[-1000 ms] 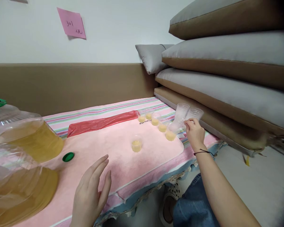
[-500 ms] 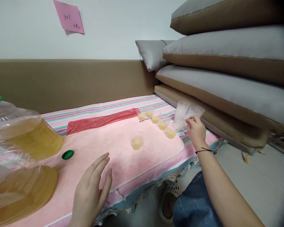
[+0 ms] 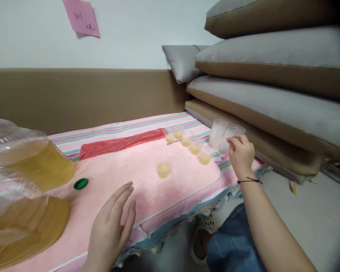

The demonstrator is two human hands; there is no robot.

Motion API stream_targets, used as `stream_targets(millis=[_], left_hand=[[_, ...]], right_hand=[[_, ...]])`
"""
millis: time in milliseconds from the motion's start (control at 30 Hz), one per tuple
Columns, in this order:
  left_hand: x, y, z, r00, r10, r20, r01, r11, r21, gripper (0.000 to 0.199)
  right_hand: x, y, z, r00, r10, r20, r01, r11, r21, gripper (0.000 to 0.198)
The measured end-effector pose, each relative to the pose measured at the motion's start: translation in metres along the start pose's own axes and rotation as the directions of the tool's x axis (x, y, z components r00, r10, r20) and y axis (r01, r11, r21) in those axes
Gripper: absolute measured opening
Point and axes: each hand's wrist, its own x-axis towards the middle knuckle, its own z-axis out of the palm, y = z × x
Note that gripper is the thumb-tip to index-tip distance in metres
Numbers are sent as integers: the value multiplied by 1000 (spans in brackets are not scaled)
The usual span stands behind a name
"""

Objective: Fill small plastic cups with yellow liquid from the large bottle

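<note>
My right hand (image 3: 240, 153) is closed in a pinch at the edge of a clear plastic cup (image 3: 223, 146), whose outline is faint. Right behind it two stacks of clear cups stand side by side, the left stack (image 3: 217, 132) and the right stack (image 3: 234, 131), partly covered by my fingers. My left hand (image 3: 112, 223) hovers over the near edge of the pink mat with its fingers apart, holding nothing. Between the hands, a single cup of yellow liquid (image 3: 163, 171) stands on the mat. Several similar cups form a slanting row, the nearest cup (image 3: 204, 158) close to the stacks.
Two big clear jugs of yellow liquid, the far jug (image 3: 51, 166) and the near jug (image 3: 45, 223), occupy the left side. A green cap (image 3: 81, 184) lies beside them. A red plastic bag (image 3: 121, 143) stretches along the mat's back. Stacked cushions (image 3: 272, 85) rise at right.
My right hand has shifted a little to the right, and the faint cup at its fingertips has moved with it. My left hand stays nearly in place.
</note>
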Motion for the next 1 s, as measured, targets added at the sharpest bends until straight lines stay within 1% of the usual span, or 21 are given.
stream_targets(millis=[67,100,167,200,233,300,367,433,500,533,567,633,700,767,833,900,1000], left_hand=[[1,3,3,999,-47,12,47,998,-51,35],[1,5,5,995,-94,23,96,991,-90,34],[3,12,11,972,-224,77,235,949,-208,33],[4,16,15,949,-290,123,314,907,-282,33],[5,20,19,921,-346,179,389,847,-361,33],[7,29,27,857,-418,300,515,688,-511,35],[9,37,35,789,-468,398,607,489,-627,41],[12,44,41,721,-509,470,652,270,-708,53],[14,48,45,665,-537,519,659,95,-746,61],[15,49,45,642,-550,534,658,37,-752,62],[17,50,45,622,-566,541,656,0,-754,61],[19,50,43,591,-604,535,654,-30,-756,56],[20,50,42,573,-630,524,653,-34,-757,52],[20,50,41,571,-634,521,653,-34,-757,48],[20,51,40,579,-622,527,653,-33,-757,44],[20,51,40,588,-611,530,655,-25,-755,41],[20,50,38,585,-621,522,658,-14,-753,41]], right_hand=[[7,-8,-12,998,10,-64,-8,999,33,24],[10,-13,-18,995,17,-102,-9,997,80,23],[13,-30,-29,984,60,-166,-16,967,253,20],[13,-40,-32,981,97,-171,-27,929,370,17],[11,-51,-34,980,137,-143,-50,870,490,15],[2,-76,-36,983,181,10,-139,715,686,12],[-11,-102,-35,968,160,193,-250,548,798,11],[-23,-124,-34,942,98,320,-331,417,847,11],[-32,-140,-35,926,33,375,-363,344,866,9],[-36,-146,-35,921,10,389,-371,322,871,9],[-38,-150,-36,918,-4,397,-377,305,875,8],[-41,-155,-38,913,-12,408,-389,281,877,8],[-43,-157,-38,908,-18,418,-399,264,878,7],[-46,-158,-38,905,-29,425,-405,255,878,7],[-48,-158,-37,904,-41,425,-402,254,880,6],[-48,-156,-37,911,-42,410,-384,275,881,5],[-43,-143,-35,933,38,357,-349,328,878,6]])
